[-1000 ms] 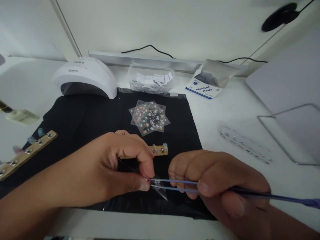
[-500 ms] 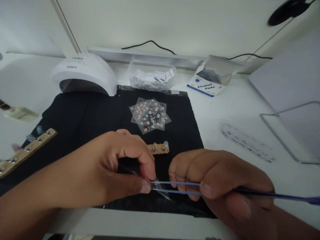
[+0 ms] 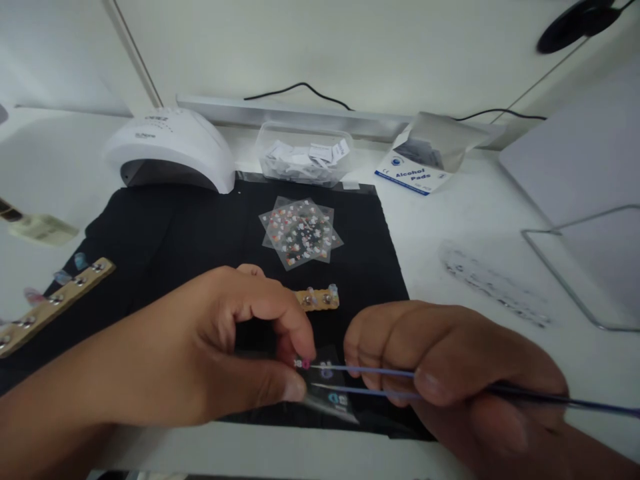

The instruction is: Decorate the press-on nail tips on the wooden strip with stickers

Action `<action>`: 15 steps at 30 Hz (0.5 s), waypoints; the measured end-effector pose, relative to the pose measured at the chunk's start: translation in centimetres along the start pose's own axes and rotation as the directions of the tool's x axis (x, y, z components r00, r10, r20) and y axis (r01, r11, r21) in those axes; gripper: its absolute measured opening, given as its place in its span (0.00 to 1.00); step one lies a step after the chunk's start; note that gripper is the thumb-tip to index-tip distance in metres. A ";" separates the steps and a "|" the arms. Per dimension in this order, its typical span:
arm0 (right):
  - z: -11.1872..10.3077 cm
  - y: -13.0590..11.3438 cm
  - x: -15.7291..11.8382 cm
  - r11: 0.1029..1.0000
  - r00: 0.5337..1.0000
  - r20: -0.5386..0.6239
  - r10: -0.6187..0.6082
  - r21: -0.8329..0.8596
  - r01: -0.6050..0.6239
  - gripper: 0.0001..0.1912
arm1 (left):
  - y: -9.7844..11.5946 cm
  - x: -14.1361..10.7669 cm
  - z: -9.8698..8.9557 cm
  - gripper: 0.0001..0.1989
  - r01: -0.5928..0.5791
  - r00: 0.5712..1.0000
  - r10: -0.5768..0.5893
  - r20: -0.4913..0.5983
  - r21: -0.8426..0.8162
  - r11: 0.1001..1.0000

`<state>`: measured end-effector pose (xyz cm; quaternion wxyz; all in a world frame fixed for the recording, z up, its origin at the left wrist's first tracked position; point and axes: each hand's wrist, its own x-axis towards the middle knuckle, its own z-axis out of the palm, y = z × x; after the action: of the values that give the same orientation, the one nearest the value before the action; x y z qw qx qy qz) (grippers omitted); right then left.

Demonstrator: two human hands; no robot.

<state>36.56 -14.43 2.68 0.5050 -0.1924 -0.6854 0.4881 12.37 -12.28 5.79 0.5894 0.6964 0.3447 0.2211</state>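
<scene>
Between its thumb and fingers, my left hand [image 3: 235, 347] pinches a clear sticker sheet [image 3: 337, 383] with small pink, purple and teal marks, low over the black mat [image 3: 200, 230]. Blue-purple tweezers [image 3: 375, 371] are gripped in my right hand [image 3: 450, 353]. Their two tips are apart, pointing left at the sheet, the upper one beside the pink mark; whether they touch it I cannot tell. Behind the hands lies a short wooden strip [image 3: 317, 301] with metal studs and clear nail tips, its left part hidden by my left hand.
Patterned clear sheets [image 3: 300, 232] lie fanned on the mat. A white lamp [image 3: 170, 147], a clear box of packets [image 3: 305, 167] and an alcohol pads box [image 3: 415, 170] stand behind. A studded strip [image 3: 60, 303] and bottle [image 3: 43, 229] are left; a metal stand [image 3: 575, 280] is right.
The clear sheet now shows more openly, with its coloured marks visible. My right hand and the tweezers have shifted slightly right, and the tweezer tips are farther apart.
</scene>
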 end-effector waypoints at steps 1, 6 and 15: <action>0.0 0.0 0.0 1.000 1.000 -0.009 -0.009 -0.006 0.009 0.12 | 0.1 0.0 0.0 0.04 0.007 1.000 -0.007 0.002 -0.012 1.000; -0.2 -0.1 -0.2 1.000 1.000 -0.029 -0.012 -0.018 0.011 0.11 | 0.2 -0.1 0.3 0.08 0.055 0.998 -0.057 -0.016 -0.117 0.992; 0.4 0.3 0.3 0.995 0.985 -0.171 -0.023 0.087 0.038 0.09 | -0.4 0.5 0.1 0.09 -0.082 0.994 0.080 -0.071 -0.032 0.996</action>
<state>35.97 -14.27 2.60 0.5771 -0.1998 -0.6201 0.4925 12.68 -11.94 5.37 0.5795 0.6912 0.3328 0.2750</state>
